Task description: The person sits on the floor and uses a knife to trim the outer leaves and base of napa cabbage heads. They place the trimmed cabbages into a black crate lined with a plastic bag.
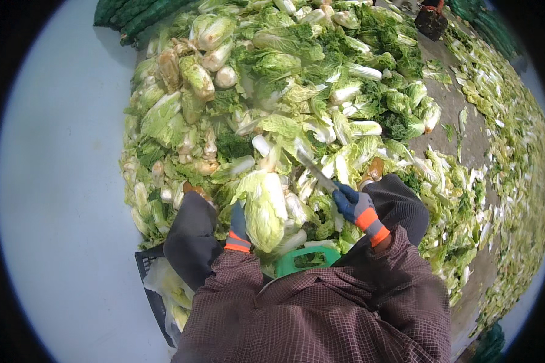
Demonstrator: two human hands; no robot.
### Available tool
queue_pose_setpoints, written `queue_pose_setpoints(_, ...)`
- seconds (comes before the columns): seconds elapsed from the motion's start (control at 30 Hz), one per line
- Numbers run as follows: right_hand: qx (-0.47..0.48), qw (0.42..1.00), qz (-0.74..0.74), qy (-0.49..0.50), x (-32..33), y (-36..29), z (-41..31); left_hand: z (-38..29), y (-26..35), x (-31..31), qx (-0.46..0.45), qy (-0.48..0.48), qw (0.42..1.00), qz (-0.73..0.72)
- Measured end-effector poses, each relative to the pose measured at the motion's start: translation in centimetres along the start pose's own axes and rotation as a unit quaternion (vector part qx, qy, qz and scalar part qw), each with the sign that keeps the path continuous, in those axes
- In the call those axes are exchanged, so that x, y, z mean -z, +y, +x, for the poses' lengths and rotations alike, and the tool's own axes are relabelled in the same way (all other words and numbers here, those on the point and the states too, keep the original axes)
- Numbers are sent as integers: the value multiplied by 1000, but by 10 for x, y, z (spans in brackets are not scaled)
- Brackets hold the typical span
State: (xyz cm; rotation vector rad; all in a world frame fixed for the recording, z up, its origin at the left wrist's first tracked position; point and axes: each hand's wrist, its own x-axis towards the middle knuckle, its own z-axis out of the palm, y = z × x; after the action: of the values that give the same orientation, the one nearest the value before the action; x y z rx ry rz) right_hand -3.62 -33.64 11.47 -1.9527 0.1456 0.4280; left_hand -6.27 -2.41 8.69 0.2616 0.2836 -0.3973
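My left hand (238, 227), in a blue work glove with an orange and grey cuff, is shut on a pale green Chinese cabbage (265, 218) between my knees. The cabbage covers most of its fingers. Several leaves hang loose at the cabbage's far end. In my right hand (353, 205), gloved alike, is a knife (317, 170) by its handle. Its blade slants away to the far left, over loose leaves and apart from the cabbage. Beneath both hands lies a heap of Chinese cabbages (272, 63) and trimmed leaves.
A green plastic seat edge (308, 259) shows between my legs. By my left leg stands a black crate (156, 299) with a plastic bag and cabbages inside. Cut leaves (517, 181) are strewn over the floor at right. Filled green net sacks (150, 18) lie at the far left.
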Motion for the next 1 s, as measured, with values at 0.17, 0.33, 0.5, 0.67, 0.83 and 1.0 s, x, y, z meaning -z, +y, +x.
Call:
queue_pose_setpoints(0.17, -18, 985, 159, -60, -21, -21, -23, 9, -19, 39, -11, 118, 993, 25)
queue_pose_setpoints(0.33, 171, 854, -491, 19, 11, -26, -42, 11, -23, 28, -10, 83, 996, -24)
queue_pose_setpoints(0.5, 207, 892, -398, -50, 16, -26, -44, 6, -27, 25, 44, 103, 994, 10)
queue_pose_setpoints(0.67, 57, 945, -307, -94, -8, -36, 22, -15, -44, 4, 109, 170, 979, 38)
queue_pose_setpoints(0.83, 92, 971, -221, 11, -19, -39, 19, -26, -40, -25, 109, 8, 994, 15)
queue_pose_setpoints(1.0, 357, 874, -328, 28, -12, -62, -22, -15, -40, -15, 109, -74, 990, 40)
